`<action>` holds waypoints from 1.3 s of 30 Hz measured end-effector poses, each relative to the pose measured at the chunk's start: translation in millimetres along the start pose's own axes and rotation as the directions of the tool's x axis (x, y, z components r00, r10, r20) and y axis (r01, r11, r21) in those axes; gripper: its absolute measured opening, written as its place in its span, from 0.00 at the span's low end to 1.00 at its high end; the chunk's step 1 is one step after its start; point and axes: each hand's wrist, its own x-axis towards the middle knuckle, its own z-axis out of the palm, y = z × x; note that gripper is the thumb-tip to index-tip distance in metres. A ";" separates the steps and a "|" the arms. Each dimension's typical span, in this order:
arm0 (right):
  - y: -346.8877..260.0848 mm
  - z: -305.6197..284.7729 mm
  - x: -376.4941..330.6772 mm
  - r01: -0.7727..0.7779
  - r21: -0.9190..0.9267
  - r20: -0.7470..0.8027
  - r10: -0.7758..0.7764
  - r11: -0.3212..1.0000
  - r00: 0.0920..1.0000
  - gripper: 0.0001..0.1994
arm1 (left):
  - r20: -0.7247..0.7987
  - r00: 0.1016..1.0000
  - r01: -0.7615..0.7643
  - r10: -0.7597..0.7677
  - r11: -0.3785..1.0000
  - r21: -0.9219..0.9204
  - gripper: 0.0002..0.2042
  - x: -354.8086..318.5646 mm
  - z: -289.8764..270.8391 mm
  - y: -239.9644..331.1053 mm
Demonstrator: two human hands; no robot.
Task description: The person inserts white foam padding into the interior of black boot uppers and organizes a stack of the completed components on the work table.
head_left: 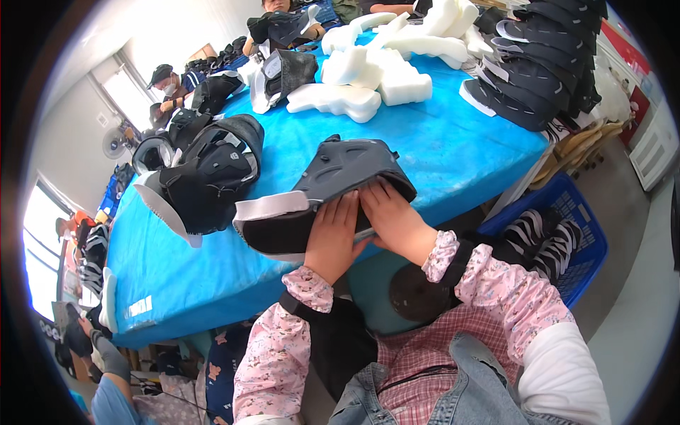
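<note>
A dark grey moulded shoe upper with a white foam edge (322,198) lies at the blue table's (453,156) near edge. The left hand (331,237) and right hand (393,219) press flat on it, fingers extended, not closed around it. At ten o'clock sits a pile of black uppers (209,170); at twelve, white foam blocks (368,74).
</note>
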 end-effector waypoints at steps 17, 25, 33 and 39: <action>15.5 9.6 -19.3 0.138 0.483 -0.165 -0.065 0.865 0.984 0.40 | 0.190 0.963 0.139 -0.191 0.956 0.258 0.36 -39.8 -17.7 15.8; 12.6 9.2 -20.0 0.098 0.386 -0.118 -0.057 0.917 0.991 0.41 | 0.124 0.985 0.106 -0.119 0.988 0.112 0.37 -50.2 -20.4 6.1; 7.3 16.1 -20.8 0.045 0.353 -0.117 -0.003 0.934 0.993 0.36 | 0.115 0.954 0.226 -0.276 0.917 0.327 0.32 -72.3 -22.3 0.9; 12.0 9.4 -22.8 0.102 0.344 -0.304 0.007 0.934 0.953 0.28 | 0.053 0.998 -0.006 -0.019 0.902 0.432 0.23 -70.1 -95.9 -12.1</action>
